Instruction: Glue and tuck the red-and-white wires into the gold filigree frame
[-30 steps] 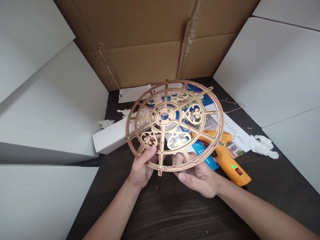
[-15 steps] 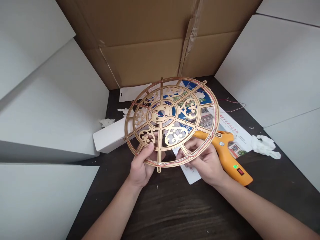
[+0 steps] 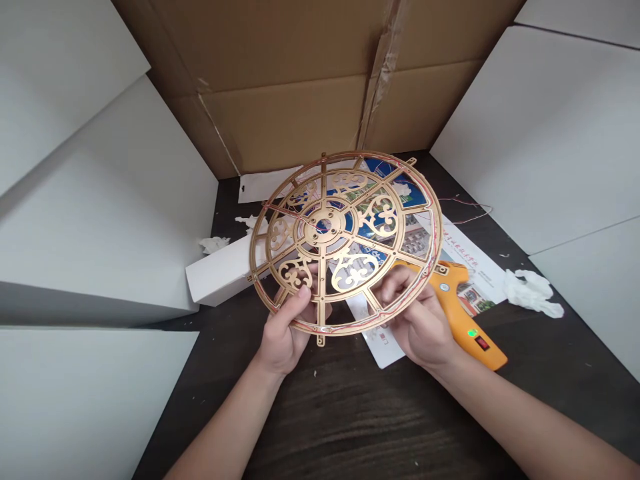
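A round gold openwork frame point(image 3: 324, 280) with spokes and scroll patterns is held tilted above the table. Thin red and white wires run along its rim and across toward its hub. My left hand point(image 3: 287, 330) grips the lower-left part, thumb on the front and fingers behind, partly seen through the gaps. At the lower-right rim, my right hand point(image 3: 423, 327) is closed around the edge, its curled fingers showing through the openings. Just behind that hand lies an orange glue gun point(image 3: 463, 320) with a green light and a red switch.
Under the frame are printed sheets point(image 3: 475, 267) on the dark table point(image 3: 320, 427). A long white box point(image 3: 215, 273) lies at left, near crumpled white tissue point(image 3: 213, 245). More tissue point(image 3: 534, 293) sits at right. White panels point(image 3: 560, 133) and cardboard point(image 3: 280, 120) enclose the table.
My right hand has slid slightly rightward along the rim, its fingers more curled. The frame has shifted a little to the right. My left hand keeps its hold.
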